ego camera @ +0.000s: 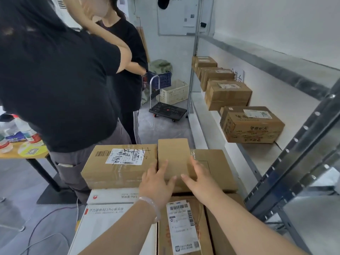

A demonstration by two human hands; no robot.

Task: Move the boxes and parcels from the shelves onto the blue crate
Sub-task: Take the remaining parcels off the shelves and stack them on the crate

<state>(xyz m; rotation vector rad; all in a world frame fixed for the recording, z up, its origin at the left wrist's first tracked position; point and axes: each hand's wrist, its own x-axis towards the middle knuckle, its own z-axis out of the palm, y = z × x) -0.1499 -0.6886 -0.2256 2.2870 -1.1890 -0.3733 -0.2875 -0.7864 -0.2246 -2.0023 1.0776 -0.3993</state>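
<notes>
1. Pile, left: a labelled carton (119,162) and white boxes (103,218) already lie stacked; whatever carries them is hidden.
2. Left hand (156,181): fingers (163,166) straight and released, resting on the small plain box (173,153) atop the pile.
3. Right hand (198,179): spread flat against the same box, grasping nothing.
4. Shelf (263,155), right: four cartons (250,124) left to move; task judged about half done.

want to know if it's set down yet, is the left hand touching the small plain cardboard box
Touching. The head view shows the left hand lying with straight fingers on the small plain cardboard box, with no gap visible.
</notes>
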